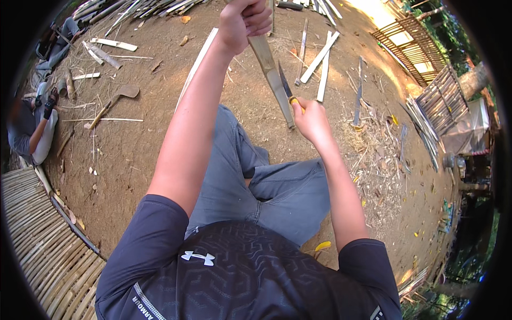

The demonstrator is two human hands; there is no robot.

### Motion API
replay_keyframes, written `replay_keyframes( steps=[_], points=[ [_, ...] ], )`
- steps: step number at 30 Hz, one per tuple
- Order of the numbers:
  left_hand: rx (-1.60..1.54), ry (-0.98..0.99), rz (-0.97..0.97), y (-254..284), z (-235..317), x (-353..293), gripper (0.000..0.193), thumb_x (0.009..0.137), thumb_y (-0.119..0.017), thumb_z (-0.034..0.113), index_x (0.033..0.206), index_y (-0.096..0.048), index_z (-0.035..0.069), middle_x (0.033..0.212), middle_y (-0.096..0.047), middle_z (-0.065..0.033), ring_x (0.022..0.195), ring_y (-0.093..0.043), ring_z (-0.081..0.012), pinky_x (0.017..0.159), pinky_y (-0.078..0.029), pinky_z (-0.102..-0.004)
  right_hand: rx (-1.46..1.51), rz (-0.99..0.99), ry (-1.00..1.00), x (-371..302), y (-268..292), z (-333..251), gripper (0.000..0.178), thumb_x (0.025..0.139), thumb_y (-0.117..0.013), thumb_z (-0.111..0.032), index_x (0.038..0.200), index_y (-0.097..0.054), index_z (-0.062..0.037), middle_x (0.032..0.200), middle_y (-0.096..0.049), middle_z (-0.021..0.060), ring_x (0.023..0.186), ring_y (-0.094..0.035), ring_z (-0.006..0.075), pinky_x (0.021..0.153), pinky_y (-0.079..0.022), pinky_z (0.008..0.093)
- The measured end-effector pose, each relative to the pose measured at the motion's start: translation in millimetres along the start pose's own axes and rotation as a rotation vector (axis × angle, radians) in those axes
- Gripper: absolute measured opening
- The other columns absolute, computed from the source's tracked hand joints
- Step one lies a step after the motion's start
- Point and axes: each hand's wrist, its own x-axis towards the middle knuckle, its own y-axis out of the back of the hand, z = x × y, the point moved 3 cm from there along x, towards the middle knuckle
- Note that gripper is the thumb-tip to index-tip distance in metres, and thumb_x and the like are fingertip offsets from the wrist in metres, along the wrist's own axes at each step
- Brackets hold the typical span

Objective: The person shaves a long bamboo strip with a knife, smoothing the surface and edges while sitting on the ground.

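Note:
My left hand [242, 25] is closed around the upper part of a long split bamboo strip [268, 63], held out in front of me at the top of the view. The strip slants down and to the right, its lower end just beyond my knees. In my right hand [312, 120] is a knife with a yellow handle [296, 103], the fingers wrapped round it. The knife's dark, narrow blade [285, 81] points up and away from me, lying close along the strip's right side. Whether the blade touches the bamboo I cannot tell.
Pale bamboo strips [320, 57] lie on the dirt ahead, with a long blade [358, 96] to the right near shavings [376, 170]. At left are a broad-bladed tool [114, 102] and a seated person [34, 125]. A bamboo-slat platform [50, 250] fills the lower left; bamboo panels [413, 45] stand right.

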Motion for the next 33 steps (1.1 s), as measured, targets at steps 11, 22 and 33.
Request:
replay_keyframes(
  steps=[11, 22, 33],
  points=[
    [-0.054, 0.027, 0.024, 6.8, -3.8, -0.1, 0.044, 0.097, -0.047, 0.037, 0.062, -0.03, 0.018, 0.051, -0.025, 0.0059, 0.042, -0.022, -0.0084, 0.042, -0.023, -0.0264, 0.074, -0.087, -0.148, 24.0, -26.1, 58.8, 0.027, 0.096, -0.057, -0.025, 0.101, -0.074, -0.0041, 0.09, -0.069, 0.0284, 0.091, -0.068, 0.0434, 0.082, -0.052, 0.0503],
    [-0.025, 0.012, 0.057, 5.1, -6.3, 4.4, 0.047, 0.098, -0.047, 0.039, 0.059, -0.03, 0.019, 0.048, -0.024, 0.0059, 0.039, -0.022, -0.0088, 0.04, -0.022, -0.0268, 0.093, -0.015, -0.116, 18.6, -47.7, 70.7, 0.027, 0.095, -0.059, -0.024, 0.098, -0.072, -0.0019, 0.088, -0.067, 0.0303, 0.09, -0.068, 0.0446, 0.079, -0.052, 0.0506],
    [0.046, -0.059, 0.051, 22.3, 7.1, -14.4, 0.041, 0.097, -0.041, 0.031, 0.061, -0.027, 0.017, 0.051, -0.022, 0.0059, 0.042, -0.018, -0.0076, 0.044, -0.022, -0.0261, -0.043, -0.159, -0.126, 49.5, -56.5, 85.9, 0.027, 0.095, -0.059, -0.024, 0.109, -0.07, -0.0037, 0.091, -0.07, 0.0258, 0.089, -0.069, 0.043, 0.081, -0.054, 0.0498]
  ],
)
